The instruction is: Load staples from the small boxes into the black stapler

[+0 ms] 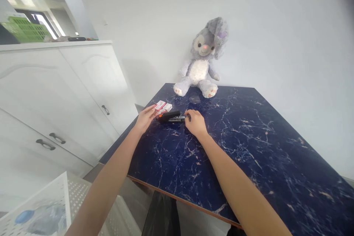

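Observation:
A black stapler [169,117] with a silvery metal strip lies on the dark blue marbled table, its orange-marked end to the left. My right hand [195,122] is closed at the stapler's right end, fingers curled over it. My left hand [145,118] has its fingers stretched out at the left edge of small red-and-white boxes [163,106], close to the stapler's left end. Whether those fingertips press on a box or only rest beside it is hard to see. The boxes sit together just behind the stapler.
A grey plush rabbit [199,62] sits at the table's [249,147] back edge against the wall. White cabinets [91,81] stand to the left, with a green basket [26,29] on top. A white perforated basket [67,199] is below at front left.

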`<action>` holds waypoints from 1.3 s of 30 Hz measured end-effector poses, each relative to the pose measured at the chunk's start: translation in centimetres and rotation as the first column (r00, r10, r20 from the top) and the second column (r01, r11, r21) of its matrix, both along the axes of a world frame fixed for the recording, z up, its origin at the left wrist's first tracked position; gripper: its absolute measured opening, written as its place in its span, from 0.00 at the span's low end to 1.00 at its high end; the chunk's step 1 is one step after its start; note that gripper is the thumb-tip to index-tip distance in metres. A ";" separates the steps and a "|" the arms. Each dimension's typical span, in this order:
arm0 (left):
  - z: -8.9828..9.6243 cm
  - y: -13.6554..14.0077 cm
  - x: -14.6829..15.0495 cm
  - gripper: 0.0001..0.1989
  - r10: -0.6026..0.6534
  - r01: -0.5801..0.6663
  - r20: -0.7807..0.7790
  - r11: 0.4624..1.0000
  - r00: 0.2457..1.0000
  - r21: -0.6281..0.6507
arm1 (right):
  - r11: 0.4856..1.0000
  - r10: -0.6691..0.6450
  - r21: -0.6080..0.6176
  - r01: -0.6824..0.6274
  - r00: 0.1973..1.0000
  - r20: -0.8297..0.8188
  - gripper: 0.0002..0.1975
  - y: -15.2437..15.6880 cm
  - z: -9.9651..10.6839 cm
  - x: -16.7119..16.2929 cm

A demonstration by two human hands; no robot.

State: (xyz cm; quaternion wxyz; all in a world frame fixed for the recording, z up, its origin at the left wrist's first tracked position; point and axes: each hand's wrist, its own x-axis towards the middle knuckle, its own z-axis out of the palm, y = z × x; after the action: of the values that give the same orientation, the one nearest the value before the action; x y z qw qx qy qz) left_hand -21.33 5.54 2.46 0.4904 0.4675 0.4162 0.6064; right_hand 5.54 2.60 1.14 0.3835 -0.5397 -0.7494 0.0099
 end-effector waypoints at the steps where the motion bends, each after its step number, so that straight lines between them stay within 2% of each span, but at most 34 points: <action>1: 0.0 0.0 0.0 0.16 -0.004 0.004 -0.012 1.000 1.000 -0.005 | 1.000 0.025 0.010 -0.025 1.000 0.007 0.12 0.0 0.0 -0.1; 5: 0.2 -0.4 0.2 0.19 -0.036 0.035 -0.061 0.999 0.998 -0.009 | 0.989 0.126 0.077 -0.128 0.991 0.033 0.12 -0.5 0.2 -0.9; 8: 0.7 -0.9 0.6 0.21 -0.063 0.060 -0.130 0.998 0.990 -0.023 | 0.991 0.091 0.096 -0.089 0.996 -0.023 0.15 -1.0 0.3 -1.7; 12: 1.1 -1.6 1.3 0.21 -0.065 0.061 -0.224 0.998 0.972 -0.024 | 0.997 0.054 0.052 -0.048 0.991 -0.120 0.17 -1.3 0.6 -2.2; 16: 1.0 -1.9 1.6 0.21 -0.068 0.075 -0.304 0.997 0.950 0.012 | 0.999 0.024 0.042 -0.013 0.959 -0.283 0.19 -1.4 0.8 -2.3; 19: 0.9 -1.9 1.7 0.25 -0.064 0.079 -0.365 0.997 0.929 0.025 | 0.996 0.075 0.073 -0.053 0.935 -0.346 0.22 -1.5 0.9 -2.6; 22: 0.9 -2.0 1.8 0.27 -0.081 0.108 -0.422 0.993 0.903 0.042 | 0.984 0.152 0.136 -0.111 0.928 -0.341 0.19 -1.9 1.1 -3.1; 25: 1.3 -2.3 1.9 0.26 -0.082 0.122 -0.467 0.991 0.880 0.055 | 0.980 0.179 0.150 -0.135 0.922 -0.343 0.17 -2.0 1.2 -3.4; 34: 2.1 -3.4 2.9 0.22 -0.148 0.186 -0.440 0.981 0.886 0.046 | 0.993 0.053 0.114 0.019 0.800 -0.597 0.16 -1.0 1.2 -2.3; 39: 1.6 -3.1 2.8 0.22 -0.129 0.165 -0.440 0.985 0.889 0.044 | 0.990 0.120 0.134 -0.053 0.819 -0.561 0.16 -1.3 1.2 -2.7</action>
State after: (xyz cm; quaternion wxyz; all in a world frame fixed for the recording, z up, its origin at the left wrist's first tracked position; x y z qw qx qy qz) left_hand -18.57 2.48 4.07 0.4104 0.6405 0.4540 0.4638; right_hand 2.81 1.27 2.36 0.6178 -0.4550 -0.6246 0.1453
